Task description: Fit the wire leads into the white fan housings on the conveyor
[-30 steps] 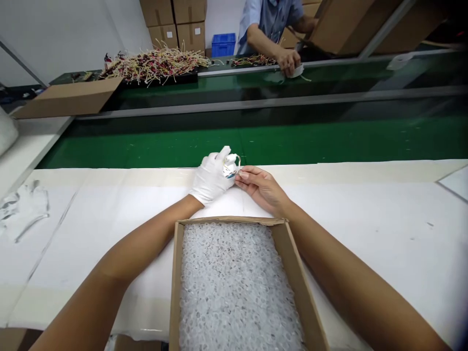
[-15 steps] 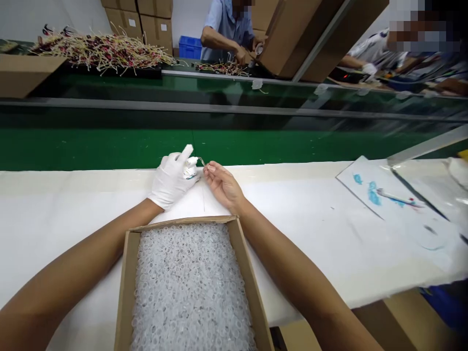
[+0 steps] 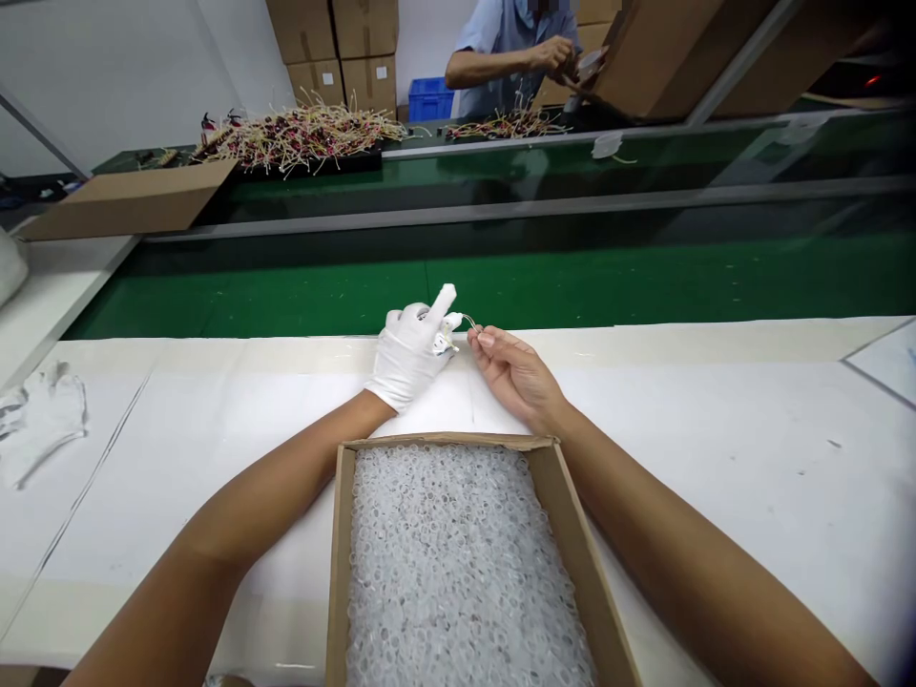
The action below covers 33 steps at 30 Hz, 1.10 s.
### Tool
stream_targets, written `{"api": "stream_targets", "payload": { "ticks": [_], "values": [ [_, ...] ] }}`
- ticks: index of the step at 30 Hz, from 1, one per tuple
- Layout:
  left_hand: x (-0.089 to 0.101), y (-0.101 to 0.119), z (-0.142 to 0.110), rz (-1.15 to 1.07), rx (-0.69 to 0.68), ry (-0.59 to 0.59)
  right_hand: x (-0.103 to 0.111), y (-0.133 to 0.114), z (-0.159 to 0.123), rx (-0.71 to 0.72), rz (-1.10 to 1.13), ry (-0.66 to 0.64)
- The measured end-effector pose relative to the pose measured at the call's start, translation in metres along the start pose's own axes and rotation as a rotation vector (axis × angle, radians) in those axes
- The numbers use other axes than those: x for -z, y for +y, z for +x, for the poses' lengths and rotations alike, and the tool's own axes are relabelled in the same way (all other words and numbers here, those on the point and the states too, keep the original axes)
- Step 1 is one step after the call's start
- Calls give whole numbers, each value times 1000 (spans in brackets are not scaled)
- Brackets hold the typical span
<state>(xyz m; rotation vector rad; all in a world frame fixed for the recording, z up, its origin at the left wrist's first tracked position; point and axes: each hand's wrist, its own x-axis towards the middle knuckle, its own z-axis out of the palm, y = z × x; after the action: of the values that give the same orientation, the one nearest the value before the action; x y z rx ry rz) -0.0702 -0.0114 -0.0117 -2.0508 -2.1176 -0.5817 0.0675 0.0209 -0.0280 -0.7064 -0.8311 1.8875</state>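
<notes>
My left hand [image 3: 409, 351], in a white glove, is closed around a small white part [image 3: 447, 334] with a bit of blue on it, forefinger sticking up. My bare right hand [image 3: 513, 372] pinches a thin clear ring or loop [image 3: 468, 322] that reaches to that part. Both hands rest on the white table [image 3: 716, 448] near the green belt's edge. Just in front of my wrists stands an open cardboard box [image 3: 343, 534] filled with several small clear plastic rings [image 3: 458, 572].
A green conveyor belt [image 3: 572, 277] runs across behind the table. Beyond it lie heaps of reddish, wiry parts [image 3: 301, 134] and a flat carton [image 3: 129, 196]. A person in a blue shirt [image 3: 511, 38] handles something by a large box. Crumpled clear plastic [image 3: 39, 420] lies at the left.
My head turned right and back, so the view swung. My hands stayed together on the small part; the right fingers now pull the clear loop slightly away from it.
</notes>
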Motion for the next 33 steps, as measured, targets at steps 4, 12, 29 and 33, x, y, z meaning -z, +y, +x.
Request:
{"api": "stream_targets", "payload": {
  "ticks": [4,12,29,33],
  "values": [
    [-1,1,0,2,-53,-13,0,1,0,63,-37,36],
    [-5,2,-5,-111,-186,-31,2,3,3,119,-36,43],
    [-2,-3,-2,-1336,24,-547,-1,7,-2,252,-249,96],
    [1,-3,-1,-1321,12,-513,-4,12,-4,290,-276,181]
  ]
}}
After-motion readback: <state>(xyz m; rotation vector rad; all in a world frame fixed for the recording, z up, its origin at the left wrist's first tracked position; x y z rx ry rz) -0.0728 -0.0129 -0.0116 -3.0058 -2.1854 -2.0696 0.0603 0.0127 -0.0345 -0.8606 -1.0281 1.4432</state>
